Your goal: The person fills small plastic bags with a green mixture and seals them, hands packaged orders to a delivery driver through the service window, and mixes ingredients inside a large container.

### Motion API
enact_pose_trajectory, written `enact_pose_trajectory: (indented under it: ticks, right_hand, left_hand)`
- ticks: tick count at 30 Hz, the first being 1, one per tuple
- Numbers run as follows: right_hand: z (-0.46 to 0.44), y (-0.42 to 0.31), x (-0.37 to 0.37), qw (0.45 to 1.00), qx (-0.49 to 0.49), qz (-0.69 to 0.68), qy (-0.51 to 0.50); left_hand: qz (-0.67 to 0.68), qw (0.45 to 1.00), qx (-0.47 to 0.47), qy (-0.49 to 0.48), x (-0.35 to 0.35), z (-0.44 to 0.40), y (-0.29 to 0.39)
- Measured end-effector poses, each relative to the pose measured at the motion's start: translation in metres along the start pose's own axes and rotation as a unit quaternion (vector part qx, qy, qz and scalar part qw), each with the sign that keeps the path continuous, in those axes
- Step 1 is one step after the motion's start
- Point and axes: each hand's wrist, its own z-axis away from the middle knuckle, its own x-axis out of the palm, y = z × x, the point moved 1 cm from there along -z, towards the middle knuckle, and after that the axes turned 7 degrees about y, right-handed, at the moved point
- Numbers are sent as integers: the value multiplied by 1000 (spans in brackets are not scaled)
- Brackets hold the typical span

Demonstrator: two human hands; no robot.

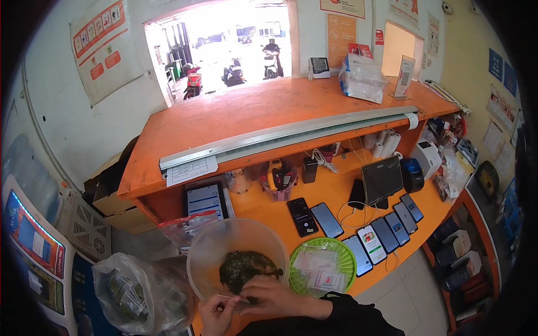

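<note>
My left hand (217, 315) is closed in a pinch on a small clear plastic bag (237, 299) at the bottom of the view. Against the same bag press the fingers of my right hand (273, 297), closed too; whether they also hold something else is hidden. Just beyond both hands stands a translucent plastic tub (206, 246), with a dark green, leafy-looking heap (246, 267) inside. To the right, a green plastic basket (352, 263) holds several flat clear zip bags (328, 279). A large clear sack (126, 291) with several small packets of green stuff stands at left.
Several phones (370, 244) lie on the orange desk right of the basket, some with charging cables. A tablet screen (383, 180) stands behind them. A raised orange counter (235, 120) with a long metal bar (291, 136) runs across the front.
</note>
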Motion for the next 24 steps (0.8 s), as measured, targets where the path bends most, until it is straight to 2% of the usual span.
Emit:
enact_pose_trajectory:
  ticks: [1, 4, 7, 10, 12, 13, 15, 17, 20, 23, 24]
  right_hand:
    - [2, 0, 4, 999, 4, -37, -19]
    - [0, -4, 1, 960, 183, -180, -110]
    - [1, 2, 3, 958, 170, -205, -107]
    - [6, 10, 3, 976, 154, -102, -117]
    - [9, 13, 4, 982, 141, -83, -98]
    - [9, 14, 4, 984, 134, -76, -90]
    - [6, 11, 1, 982, 150, -79, -84]
    - [5, 10, 0, 977, 174, -81, -90]
    - [6, 9, 2, 984, 158, -24, -84]
    - [3, 11, 0, 984, -21, 174, -38]
    - [0, 12, -3, 981, 103, 140, -90]
  left_hand:
    - [-14, 1000, 20, -6, -1, 0, -4]
    - [-36, 997, 71, -14, -2, -1, -8]
    - [-33, 995, 95, -6, 2, 1, -13]
    - [-71, 990, 123, -8, 9, 1, -19]
    - [-122, 980, 154, -14, 12, 3, -8]
    - [-107, 975, 196, -22, 13, 0, -11]
    - [-78, 971, 222, -36, 12, -3, -4]
    - [-94, 971, 217, -45, 13, -2, -12]
    - [-93, 959, 269, 0, 18, -3, -1]
    - [-118, 937, 322, 67, 23, -2, -8]
    - [-140, 939, 309, 65, 23, -1, -8]
